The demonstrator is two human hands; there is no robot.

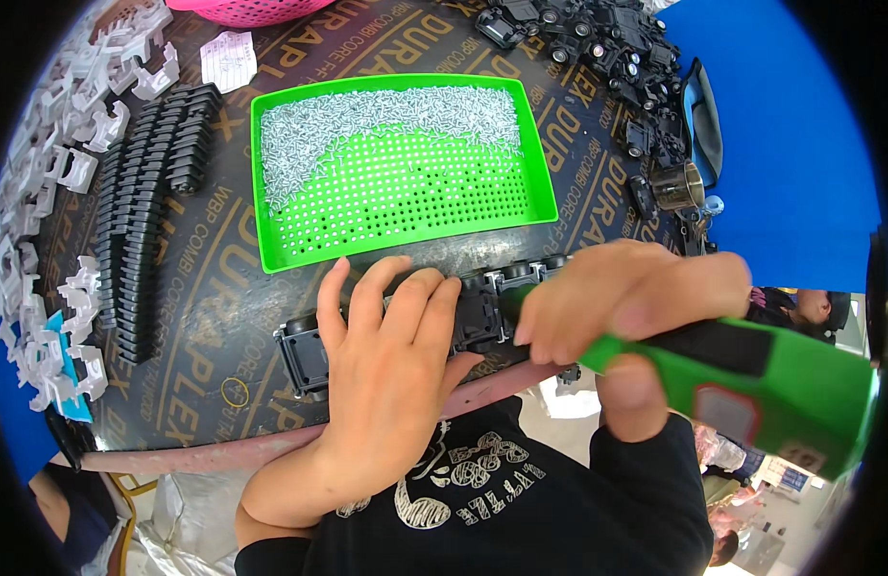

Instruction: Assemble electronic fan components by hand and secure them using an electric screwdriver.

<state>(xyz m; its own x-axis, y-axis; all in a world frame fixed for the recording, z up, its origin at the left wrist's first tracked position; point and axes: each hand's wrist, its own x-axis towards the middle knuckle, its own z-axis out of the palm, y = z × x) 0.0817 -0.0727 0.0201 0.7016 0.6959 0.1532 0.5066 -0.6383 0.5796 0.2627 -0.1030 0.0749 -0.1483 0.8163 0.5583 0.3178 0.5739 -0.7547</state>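
Observation:
A black toy truck chassis (307, 357) lies upside down along the near table edge, wheels showing at its far side. My left hand (391, 350) is spread across its left and middle part, gripping it against the tabletop. Closed around a green power screwdriver (799, 384), my right hand (626, 293) is over the chassis's right end. The screwdriver slants down to the left, and my fingers hide its tip and where it meets the chassis. Just beyond my hands stands a green perforated tray (548, 192) with many small silvery screws (386, 104) heaped along its far and left sides.
Rows of black plastic parts (142, 221) are stacked at the left, beside a pile of white-grey parts (41, 202). Black toy vehicles (598, 48) crowd the far right, near a metal cup (676, 186). A pink basket (247, 10) and paper slip (228, 61) are at the back.

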